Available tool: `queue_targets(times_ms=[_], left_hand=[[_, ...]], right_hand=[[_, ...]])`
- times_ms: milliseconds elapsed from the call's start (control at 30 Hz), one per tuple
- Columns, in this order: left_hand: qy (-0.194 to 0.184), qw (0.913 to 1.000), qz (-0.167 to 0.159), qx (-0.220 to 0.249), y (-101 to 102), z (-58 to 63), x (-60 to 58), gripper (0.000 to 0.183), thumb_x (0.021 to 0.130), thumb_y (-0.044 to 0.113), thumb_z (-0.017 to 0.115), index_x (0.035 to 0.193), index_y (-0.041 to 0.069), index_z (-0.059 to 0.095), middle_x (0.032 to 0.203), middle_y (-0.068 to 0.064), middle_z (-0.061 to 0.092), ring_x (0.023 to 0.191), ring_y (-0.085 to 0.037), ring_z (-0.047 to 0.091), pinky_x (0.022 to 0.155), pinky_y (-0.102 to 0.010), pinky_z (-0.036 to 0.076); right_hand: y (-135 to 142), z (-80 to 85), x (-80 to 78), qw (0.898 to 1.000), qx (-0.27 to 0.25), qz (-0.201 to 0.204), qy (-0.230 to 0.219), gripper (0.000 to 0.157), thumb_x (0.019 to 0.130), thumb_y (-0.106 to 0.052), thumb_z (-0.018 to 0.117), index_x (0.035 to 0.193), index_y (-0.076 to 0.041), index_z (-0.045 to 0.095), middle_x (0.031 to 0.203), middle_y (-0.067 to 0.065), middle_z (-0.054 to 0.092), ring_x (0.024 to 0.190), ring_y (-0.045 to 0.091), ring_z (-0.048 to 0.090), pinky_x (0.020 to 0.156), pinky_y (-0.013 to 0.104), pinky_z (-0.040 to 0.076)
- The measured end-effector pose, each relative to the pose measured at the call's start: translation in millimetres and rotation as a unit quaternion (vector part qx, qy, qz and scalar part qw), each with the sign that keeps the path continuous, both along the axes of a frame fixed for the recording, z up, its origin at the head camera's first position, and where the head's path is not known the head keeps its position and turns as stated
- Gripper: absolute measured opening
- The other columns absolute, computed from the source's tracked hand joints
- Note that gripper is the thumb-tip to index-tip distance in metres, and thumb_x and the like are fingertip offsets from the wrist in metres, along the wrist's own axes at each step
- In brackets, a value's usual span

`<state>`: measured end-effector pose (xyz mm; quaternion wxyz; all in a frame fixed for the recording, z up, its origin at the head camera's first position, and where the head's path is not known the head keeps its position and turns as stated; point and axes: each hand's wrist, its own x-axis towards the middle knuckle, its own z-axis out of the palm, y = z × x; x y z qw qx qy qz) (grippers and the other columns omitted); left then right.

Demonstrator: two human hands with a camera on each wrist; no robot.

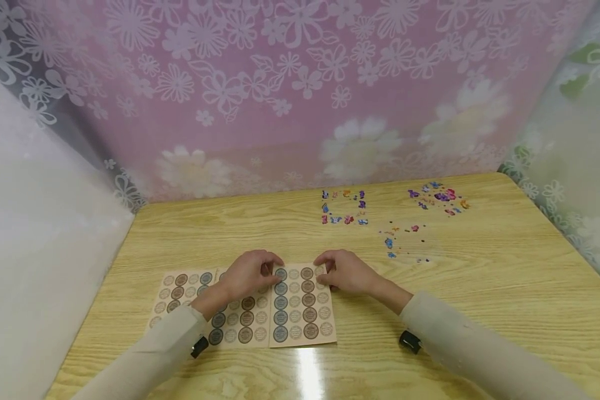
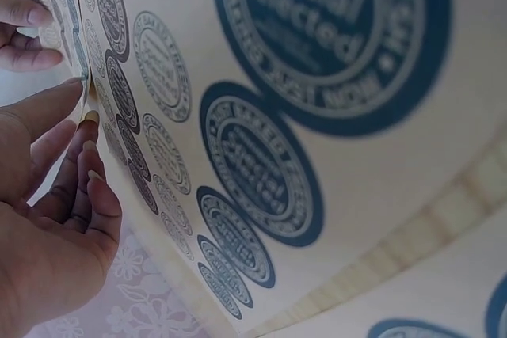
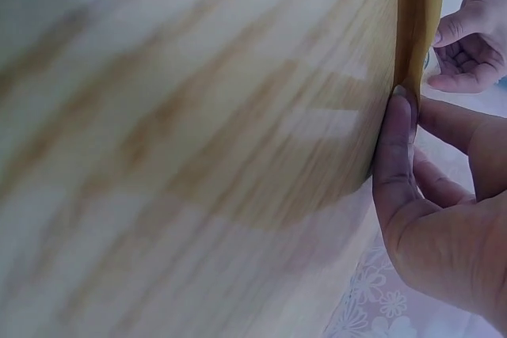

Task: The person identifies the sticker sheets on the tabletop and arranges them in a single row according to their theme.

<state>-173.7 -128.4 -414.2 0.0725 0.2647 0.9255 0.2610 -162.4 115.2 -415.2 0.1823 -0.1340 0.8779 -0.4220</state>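
A sheet of round stickers (image 1: 302, 311), with blue, brown and pale circles in columns, lies at the right end of a row of such sheets. My left hand (image 1: 250, 273) pinches its upper left edge between thumb and fingers. At the upper right edge, my right hand (image 1: 350, 272) pinches the same sheet. The right wrist view shows the right hand's fingers (image 3: 392, 156) on the sheet's thin tan edge (image 3: 430, 21). Under my left wrist lies a middle sticker sheet (image 1: 239, 319), partly hidden. A third sheet (image 1: 172, 291) is farther left, partly covered by the sleeve.
On the wooden table (image 1: 430, 311), a square of small colourful flower stickers (image 1: 348, 220) lies toward the back. A round cluster of them (image 1: 445, 196) is at the back right, with a sparser clear sheet (image 1: 405, 244) nearer. A pink floral curtain (image 1: 280, 111) hangs behind.
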Motion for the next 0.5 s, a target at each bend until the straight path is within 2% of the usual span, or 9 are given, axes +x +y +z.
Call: queue_targets(times_ms=[300, 500], left_hand=[[0.017, 0.9997, -0.002, -0.017, -0.3, -0.5, -1.6, 0.027, 0.076, 0.027, 0.07, 0.1, 0.015, 0.067, 0.074, 0.008, 0.053, 0.066, -0.007, 0.047, 0.06, -0.024, 0.04], [0.027, 0.9992, -0.015, -0.026, 0.7, -1.5, -2.5, 0.028, 0.076, 0.027, 0.07, 0.1, 0.013, 0.067, 0.076, 0.007, 0.055, 0.069, -0.01, 0.049, 0.062, -0.024, 0.04]], right_hand=[[-2.8, -0.7, 0.1, 1.0, 0.028, -0.001, 0.012, 0.031, 0.08, -0.014, 0.066, 0.109, -0.005, 0.059, 0.078, 0.004, 0.051, 0.056, 0.012, 0.053, 0.053, 0.027, 0.045], [-3.1, -1.2, 1.1, 0.999, 0.046, -0.001, 0.029, 0.032, 0.08, -0.016, 0.065, 0.11, -0.006, 0.059, 0.077, 0.001, 0.053, 0.055, 0.011, 0.052, 0.055, 0.027, 0.044]])
